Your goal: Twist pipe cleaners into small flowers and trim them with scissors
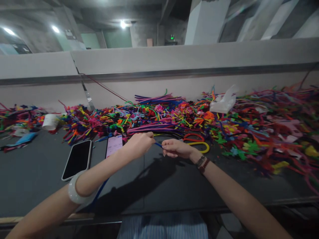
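Note:
A blue pipe cleaner (159,144) spans the small gap between my two hands over the dark table. My left hand (141,143) is closed on one side of it, fingertips pinched. From the other side, my right hand (178,148) grips it between thumb and fingers. A longer blue strand (101,188) shows below my left forearm; whether it belongs to the same piece I cannot tell. Just behind my right hand lie a yellow loop handle (207,146) and a red loop handle (193,135), apparently of scissors.
A phone with a dark screen (77,160) and a phone showing a timer (114,145) lie at left. Colourful pipe cleaners (119,116) are heaped along the back panel. A white cup (50,122) stands far left; a crumpled clear plastic piece (224,101) tops the right heap.

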The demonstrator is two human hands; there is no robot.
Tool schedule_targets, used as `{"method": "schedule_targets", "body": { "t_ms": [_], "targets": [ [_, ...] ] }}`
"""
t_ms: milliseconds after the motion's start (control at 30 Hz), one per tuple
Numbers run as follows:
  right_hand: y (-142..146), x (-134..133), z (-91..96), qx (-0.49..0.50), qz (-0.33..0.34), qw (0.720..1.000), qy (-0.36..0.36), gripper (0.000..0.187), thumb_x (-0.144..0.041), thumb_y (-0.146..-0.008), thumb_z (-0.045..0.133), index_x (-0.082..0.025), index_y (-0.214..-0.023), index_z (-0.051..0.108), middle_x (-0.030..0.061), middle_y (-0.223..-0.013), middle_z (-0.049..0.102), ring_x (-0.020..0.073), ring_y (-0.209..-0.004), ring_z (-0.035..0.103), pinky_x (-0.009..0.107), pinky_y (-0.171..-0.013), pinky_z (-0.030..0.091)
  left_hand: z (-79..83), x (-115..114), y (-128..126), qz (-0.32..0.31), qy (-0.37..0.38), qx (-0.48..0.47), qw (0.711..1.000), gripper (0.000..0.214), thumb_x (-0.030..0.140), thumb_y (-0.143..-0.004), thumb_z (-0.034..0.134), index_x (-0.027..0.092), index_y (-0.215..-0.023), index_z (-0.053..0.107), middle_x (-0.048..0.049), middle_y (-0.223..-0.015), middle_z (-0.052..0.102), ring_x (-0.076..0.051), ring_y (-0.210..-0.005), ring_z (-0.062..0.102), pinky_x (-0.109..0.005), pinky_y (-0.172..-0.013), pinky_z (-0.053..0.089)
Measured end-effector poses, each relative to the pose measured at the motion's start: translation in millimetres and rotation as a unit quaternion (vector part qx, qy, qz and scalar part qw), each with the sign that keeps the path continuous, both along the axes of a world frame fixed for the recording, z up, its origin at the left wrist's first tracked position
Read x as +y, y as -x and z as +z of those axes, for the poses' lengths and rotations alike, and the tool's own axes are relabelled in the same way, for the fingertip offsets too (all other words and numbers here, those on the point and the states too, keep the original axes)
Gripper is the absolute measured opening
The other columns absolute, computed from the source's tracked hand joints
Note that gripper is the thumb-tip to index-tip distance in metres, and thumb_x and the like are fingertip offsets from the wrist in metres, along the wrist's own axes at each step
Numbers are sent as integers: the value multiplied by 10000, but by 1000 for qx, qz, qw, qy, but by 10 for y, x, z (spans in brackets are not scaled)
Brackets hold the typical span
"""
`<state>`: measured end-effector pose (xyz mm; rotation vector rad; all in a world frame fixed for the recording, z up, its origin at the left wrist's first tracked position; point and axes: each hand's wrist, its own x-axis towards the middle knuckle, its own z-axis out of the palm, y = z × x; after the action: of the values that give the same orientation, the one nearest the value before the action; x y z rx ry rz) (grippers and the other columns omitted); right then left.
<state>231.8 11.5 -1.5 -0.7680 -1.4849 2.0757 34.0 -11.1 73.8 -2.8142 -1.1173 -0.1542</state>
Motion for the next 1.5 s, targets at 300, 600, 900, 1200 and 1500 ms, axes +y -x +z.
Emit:
{"method": "schedule_targets", "body": {
  "t_ms": [300, 600, 900, 1200, 1500],
  "targets": [
    [-38, -16, 60, 8, -88, 995, 56, 192, -150, -636, 687, -94, -789, 585, 29, -690, 643, 78, -598, 610, 167, -567, 494, -130, 107, 27, 33, 8, -152, 988, 225, 148, -754, 457, 154, -847, 662, -67, -799, 645, -163, -752, 592, -242, -685, 436],
    [71, 19, 16, 20, -232, 972, 36, 128, -102, -578, 710, -96, -673, 623, 30, -611, 655, 86, -549, 612, 196, -571, 515, -375, 161, -31, 144, 113, -313, 932, 202, 234, -704, 537, 131, -814, 672, -47, -619, 652, -144, -576, 590, -214, -564, 433],
    [183, 8, -40, -2, -312, 947, -76, 204, -214, -521, 741, -110, -663, 637, 14, -589, 652, 99, -527, 600, 251, -596, 514, -518, 207, -33, 188, 279, -453, 826, 198, 267, -668, 594, 101, -753, 662, -31, -555, 621, -118, -497, 569, -208, -498, 435],
    [254, -147, -67, -143, -361, 793, -468, 87, -218, -729, 565, -198, -749, 647, 62, -754, 656, 190, -689, 599, 336, -674, 474, -588, 198, -167, 205, 524, -600, 569, 129, 169, -655, 647, 101, -763, 627, -33, -642, 643, -92, -588, 610, -181, -563, 499],
    [205, -106, -137, -249, -245, 693, -630, 193, -138, -809, 430, -175, -877, 607, 104, -829, 629, 213, -810, 561, 380, -746, 445, -716, 185, -143, 144, 549, -611, 552, 212, 257, -673, 638, 114, -824, 593, -60, -795, 637, -135, -668, 630, -250, -599, 526]
  ]
}}
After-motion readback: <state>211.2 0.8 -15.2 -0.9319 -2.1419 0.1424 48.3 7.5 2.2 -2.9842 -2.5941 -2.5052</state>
